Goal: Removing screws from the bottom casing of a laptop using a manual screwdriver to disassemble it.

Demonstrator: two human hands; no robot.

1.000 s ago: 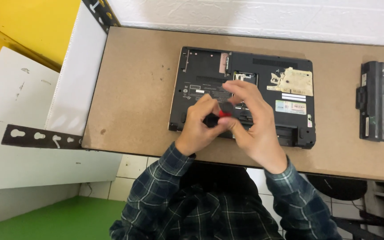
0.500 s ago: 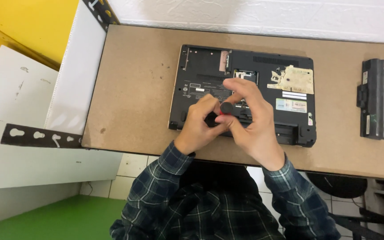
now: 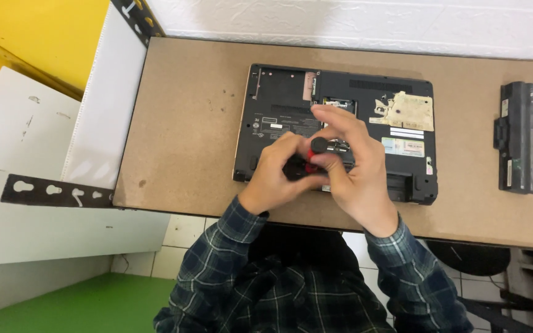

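Both hands meet over the near half of an upturned black laptop [image 3: 279,105] lying on the tabletop [image 3: 186,123]. The left hand [image 3: 276,176] has its grip closed round the dark lower part of a red-and-black screwdriver [image 3: 311,157], while the right hand [image 3: 356,172] pinches the round black cap at its top between fingertips [image 3: 334,132]. The tip is hidden under the hands, so whether it sits in a screw cannot be told. If the driver tilts under the twist, the tip may, I judge, jump out and scar the screw head or scratch the casing; a freed screw could roll off the near edge, which lies just behind the wrists.

Beyond and right of the grip, a small pale rectangular sticker [image 3: 404,147] sits on the casing, with a white strip above it; further off, a torn, yellowed label [image 3: 405,110]. To the left, a small white label [image 3: 272,126]. Far right, well apart, a long black battery pack [image 3: 517,137] lies on the tabletop
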